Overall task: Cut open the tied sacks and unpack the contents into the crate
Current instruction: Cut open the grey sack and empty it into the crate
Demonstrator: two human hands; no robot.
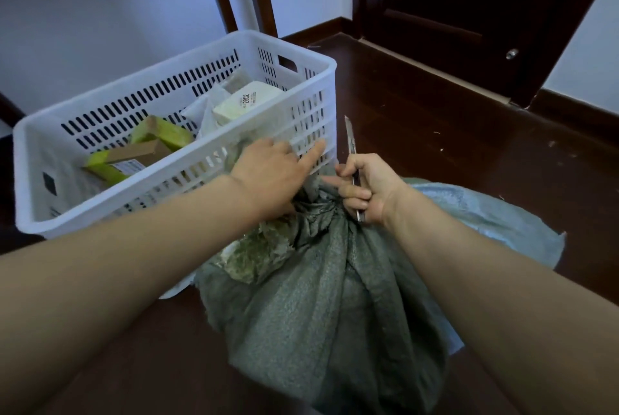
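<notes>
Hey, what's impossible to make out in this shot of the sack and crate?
Head view:
- Tie on the green sack: covered by left hand and right hand.
- Left hand's grip: palm faces away.
- Bottom of the crate: hidden by boxes.
- Sack's base: cut off by lower edge.

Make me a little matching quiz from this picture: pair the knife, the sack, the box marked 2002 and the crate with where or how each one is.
Things
1. utility knife
2. grey-green sack
3. white box marked 2002
4. white plastic crate

Places or states
A. lies inside the crate, towards its far end
B. stands on the dark floor, left of the sack
C. gripped in the right hand, blade pointing up
D. neck bunched shut, right in front of the person

Pairs: 1-C, 2-D, 3-A, 4-B
</notes>
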